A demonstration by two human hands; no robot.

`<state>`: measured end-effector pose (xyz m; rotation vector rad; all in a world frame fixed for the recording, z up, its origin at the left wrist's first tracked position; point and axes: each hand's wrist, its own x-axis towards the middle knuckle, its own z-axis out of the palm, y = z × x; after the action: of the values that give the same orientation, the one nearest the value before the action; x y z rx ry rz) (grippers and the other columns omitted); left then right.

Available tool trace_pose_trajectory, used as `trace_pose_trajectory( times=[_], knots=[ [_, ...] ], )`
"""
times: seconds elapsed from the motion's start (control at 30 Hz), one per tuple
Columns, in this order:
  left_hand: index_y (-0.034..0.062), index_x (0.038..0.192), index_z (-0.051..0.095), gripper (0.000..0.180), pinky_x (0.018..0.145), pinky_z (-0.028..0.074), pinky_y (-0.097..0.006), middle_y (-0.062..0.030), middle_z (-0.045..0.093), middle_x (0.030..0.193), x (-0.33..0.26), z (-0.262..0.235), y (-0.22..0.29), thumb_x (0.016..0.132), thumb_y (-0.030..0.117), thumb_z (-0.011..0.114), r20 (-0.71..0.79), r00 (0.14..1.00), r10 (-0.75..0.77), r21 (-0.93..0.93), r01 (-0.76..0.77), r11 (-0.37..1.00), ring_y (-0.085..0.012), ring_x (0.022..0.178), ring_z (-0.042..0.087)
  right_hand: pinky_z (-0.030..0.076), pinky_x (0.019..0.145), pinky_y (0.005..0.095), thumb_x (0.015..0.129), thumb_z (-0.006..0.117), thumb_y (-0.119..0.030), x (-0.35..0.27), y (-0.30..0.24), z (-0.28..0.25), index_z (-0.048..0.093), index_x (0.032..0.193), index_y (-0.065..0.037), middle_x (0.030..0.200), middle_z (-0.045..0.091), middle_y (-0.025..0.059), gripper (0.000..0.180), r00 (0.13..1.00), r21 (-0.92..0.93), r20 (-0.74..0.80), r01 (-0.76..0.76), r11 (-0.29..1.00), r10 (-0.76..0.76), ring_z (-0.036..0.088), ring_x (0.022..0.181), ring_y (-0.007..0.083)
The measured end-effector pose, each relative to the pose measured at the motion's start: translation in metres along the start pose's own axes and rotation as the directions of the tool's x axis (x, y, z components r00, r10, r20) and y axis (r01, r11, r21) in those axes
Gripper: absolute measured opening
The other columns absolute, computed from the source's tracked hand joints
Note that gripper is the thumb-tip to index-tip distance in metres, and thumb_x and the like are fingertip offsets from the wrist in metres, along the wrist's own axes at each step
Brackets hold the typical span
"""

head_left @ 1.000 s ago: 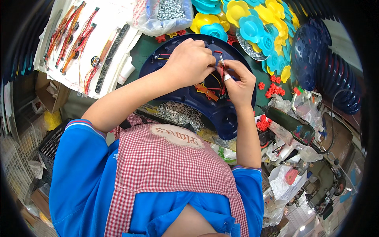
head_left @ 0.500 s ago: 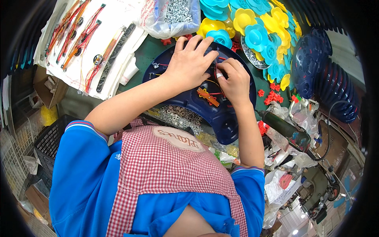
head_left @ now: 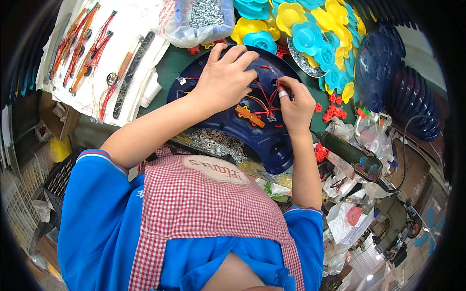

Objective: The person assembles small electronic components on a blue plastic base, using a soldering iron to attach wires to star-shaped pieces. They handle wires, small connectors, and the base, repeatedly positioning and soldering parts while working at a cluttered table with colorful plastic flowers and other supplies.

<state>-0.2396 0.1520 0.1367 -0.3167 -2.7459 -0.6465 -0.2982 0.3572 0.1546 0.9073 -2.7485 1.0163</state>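
A dark blue, curved plastic shell [head_left: 252, 138] lies on the bench with its hollow side up, thin red and yellow wires inside it. An orange-brown strip [head_left: 249, 116] and a small circuit board [head_left: 271, 119] sit in its middle. My left hand [head_left: 224, 77] rests over the shell's far left part, fingers spread and bent; its fingertips partly hide what lies beneath. At the right side of the shell, my right hand [head_left: 297, 104] pinches a red wire [head_left: 278, 89] between thumb and index finger. A white band wraps one finger of that hand.
White sheets with wired parts [head_left: 87, 53] lie at left, beside a bag-lined tub of screws [head_left: 206, 14]. Yellow and turquoise flower-shaped cups [head_left: 308, 36] pile up at the far right. Small red pieces [head_left: 334, 112] and a dark green power driver [head_left: 352, 154] are at right.
My right hand has drawn slightly right and down, away from my left hand, exposing more of the wires and the circuit board. My left hand stays over the shell.
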Motion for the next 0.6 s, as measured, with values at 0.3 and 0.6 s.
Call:
trace_pose_trajectory(
  times=[0.3, 0.6],
  knots=[
    [0.0152, 0.088, 0.073, 0.026, 0.103, 0.034, -0.044, -0.0011, 0.059, 0.12, 0.001, 0.003, -0.001, 0.065, 0.025, 0.08, -0.029, 0.999, 0.022, -0.023, -0.023, 0.999, -0.0213, 0.119, 0.051, 0.053, 0.071, 0.0357, 0.076, 0.067, 0.005, 0.013, -0.005, 0.001, 0.066, 0.1, -0.005, 0.083, 0.07, 0.0092, 0.026, 0.98, -0.268, 0.143, 0.172, 0.948, -0.137, 0.067, 0.079, 0.0251],
    [0.015, 0.089, 0.073, 0.025, 0.101, 0.036, -0.043, -0.0006, 0.06, 0.116, 0.002, 0.004, 0.0, 0.066, 0.023, 0.079, -0.079, 0.995, 0.063, 0.003, -0.063, 0.998, -0.0203, 0.115, 0.053, 0.053, 0.077, 0.0362, 0.073, 0.069, 0.002, 0.034, 0.005, -0.007, 0.07, 0.093, -0.009, 0.1, 0.063, 0.0062, 0.023, 0.941, -0.092, 0.262, 0.245, 0.965, -0.214, 0.064, 0.093, 0.0255]
  ],
)
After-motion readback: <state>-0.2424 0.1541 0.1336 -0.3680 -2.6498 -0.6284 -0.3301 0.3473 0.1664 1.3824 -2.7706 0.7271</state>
